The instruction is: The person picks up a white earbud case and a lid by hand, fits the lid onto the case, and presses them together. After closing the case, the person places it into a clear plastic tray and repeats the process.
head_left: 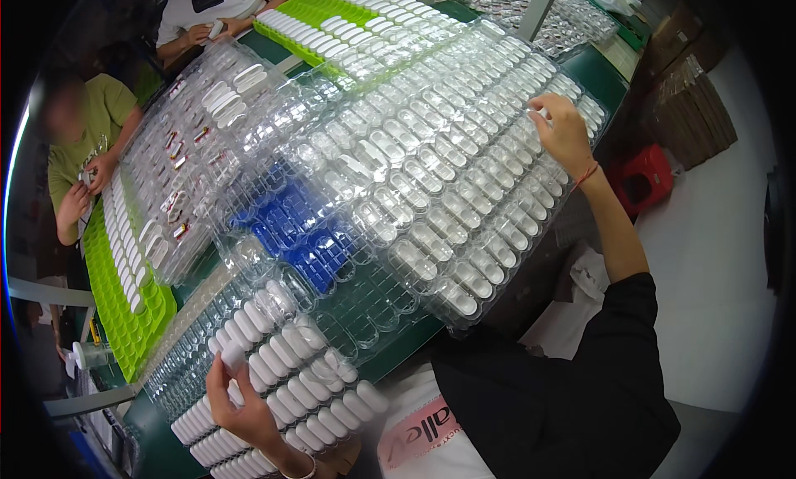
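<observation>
My left hand (240, 406), at the lower left, pinches a white plastic shell (234, 356) between thumb and fingers. It is just above a clear blister tray (186, 375) filled with rows of smooth white oval shells (311, 385). Out to the right, my right hand (565, 132) has its fingers closed on a small white piece (543, 114), partly hidden by the fingertips. Under that hand lies a large stack of clear trays (464, 317), whose oval pockets hold open white shells (448, 226).
Blue trays (303, 230) lie between the clear ones. Lime-green trays (124, 330) with white pieces stand left and at the back. Two co-workers sit across the green table (406, 346), each handling a small piece. A red stool (645, 179) and stacked cardboard (695, 106) are at right.
</observation>
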Tool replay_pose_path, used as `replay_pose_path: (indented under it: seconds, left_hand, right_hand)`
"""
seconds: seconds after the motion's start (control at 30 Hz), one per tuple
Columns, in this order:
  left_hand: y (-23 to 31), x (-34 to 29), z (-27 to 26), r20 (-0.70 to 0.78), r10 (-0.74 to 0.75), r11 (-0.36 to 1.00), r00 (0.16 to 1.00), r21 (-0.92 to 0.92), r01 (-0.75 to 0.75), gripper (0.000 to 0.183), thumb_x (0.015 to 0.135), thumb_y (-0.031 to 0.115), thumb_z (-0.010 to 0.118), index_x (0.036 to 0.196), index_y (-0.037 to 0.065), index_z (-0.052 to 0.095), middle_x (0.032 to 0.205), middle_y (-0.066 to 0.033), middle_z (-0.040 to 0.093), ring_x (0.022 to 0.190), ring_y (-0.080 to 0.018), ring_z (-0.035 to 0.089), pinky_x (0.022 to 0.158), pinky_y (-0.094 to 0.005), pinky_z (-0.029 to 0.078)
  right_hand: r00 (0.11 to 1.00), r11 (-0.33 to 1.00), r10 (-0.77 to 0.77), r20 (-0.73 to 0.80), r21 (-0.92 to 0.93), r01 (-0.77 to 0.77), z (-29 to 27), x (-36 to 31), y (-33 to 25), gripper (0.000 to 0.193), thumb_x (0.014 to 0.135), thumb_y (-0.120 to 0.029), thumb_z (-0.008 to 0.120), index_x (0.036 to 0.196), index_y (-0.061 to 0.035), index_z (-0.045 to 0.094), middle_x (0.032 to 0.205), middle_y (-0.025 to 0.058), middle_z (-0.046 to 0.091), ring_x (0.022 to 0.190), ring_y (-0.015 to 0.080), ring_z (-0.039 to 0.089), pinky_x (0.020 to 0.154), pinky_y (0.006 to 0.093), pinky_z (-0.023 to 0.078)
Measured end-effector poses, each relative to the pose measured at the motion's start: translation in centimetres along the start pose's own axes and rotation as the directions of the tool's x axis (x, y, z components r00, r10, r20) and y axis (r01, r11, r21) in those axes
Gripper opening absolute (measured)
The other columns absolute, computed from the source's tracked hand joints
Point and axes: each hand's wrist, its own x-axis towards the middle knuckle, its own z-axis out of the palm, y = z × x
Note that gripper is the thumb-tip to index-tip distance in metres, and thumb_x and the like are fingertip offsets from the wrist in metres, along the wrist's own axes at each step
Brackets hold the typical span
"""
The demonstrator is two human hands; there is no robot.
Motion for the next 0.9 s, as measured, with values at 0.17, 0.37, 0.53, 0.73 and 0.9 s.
replay_pose_path:
  seconds: [0.17, 0.37, 0.53, 0.73, 0.9]
  left_hand:
    - [3.5, -2.4, 0.2, -0.003, 0.118, 0.993, 0.993, 0.018, -0.118, 0.034, 0.082, -0.009, 0.071, 0.115, -0.004, 0.066, 0.105, -0.0151, 0.069, 0.093, -0.0243, 0.065, 0.085, -0.0345, 0.053]
    - [4.2, -3.6, 0.2, -0.037, 0.108, 0.990, 0.993, -0.086, -0.111, 0.036, 0.084, -0.012, 0.067, 0.119, -0.005, 0.062, 0.108, -0.0153, 0.067, 0.098, -0.0228, 0.065, 0.090, -0.0344, 0.052]
    - [7.8, -5.8, 1.4, 0.020, -0.206, 0.727, 0.978, -0.666, 0.167, 0.045, 0.090, -0.004, 0.063, 0.133, -0.008, 0.050, 0.115, -0.0201, 0.065, 0.104, -0.0269, 0.066, 0.095, -0.0375, 0.052]
    - [10.8, -5.0, 4.0, 0.455, -0.182, 0.228, 0.872, -0.843, 0.487, 0.043, 0.090, 0.000, 0.064, 0.129, -0.008, 0.047, 0.113, -0.0226, 0.065, 0.104, -0.0292, 0.067, 0.092, -0.0375, 0.055]
    - [10.1, -4.3, 4.5, 0.536, -0.175, 0.087, 0.826, -0.827, 0.555, 0.042, 0.092, 0.001, 0.064, 0.130, -0.007, 0.047, 0.119, -0.0194, 0.064, 0.110, -0.0217, 0.063, 0.096, -0.0339, 0.052]
  right_hand:
    - [0.942, 0.961, 0.157, 0.296, -0.264, -0.078, -2.1, 0.7, 5.5, 0.018, 0.080, -0.015, 0.071, 0.093, -0.0033, 0.070, 0.094, 0.0139, 0.067, 0.092, 0.0320, 0.064, 0.081, 0.0408, 0.051]
    - [0.952, 0.959, 0.078, 0.296, -0.282, 0.010, -0.9, 0.8, 9.8, 0.017, 0.079, -0.013, 0.069, 0.091, -0.0010, 0.067, 0.091, 0.0157, 0.065, 0.090, 0.0359, 0.063, 0.080, 0.0424, 0.051]
    - [0.962, 0.838, 0.081, 0.260, 0.505, -0.207, -0.9, 1.4, -4.1, 0.014, 0.092, -0.015, 0.066, 0.094, -0.0005, 0.065, 0.090, 0.0106, 0.069, 0.083, 0.0210, 0.069, 0.073, 0.0336, 0.055]
    - [0.715, 0.323, -0.403, 0.572, 0.819, -0.473, -0.7, -1.8, -21.3, 0.028, 0.099, -0.017, 0.060, 0.117, 0.0039, 0.067, 0.100, 0.0101, 0.070, 0.084, 0.0150, 0.068, 0.072, 0.0248, 0.057]
    - [0.691, 0.353, -0.621, 0.369, 0.919, -0.174, -0.3, -3.7, -26.3, 0.023, 0.091, 0.001, 0.065, 0.114, 0.0010, 0.070, 0.109, 0.0139, 0.068, 0.092, 0.0192, 0.070, 0.075, 0.0262, 0.058]
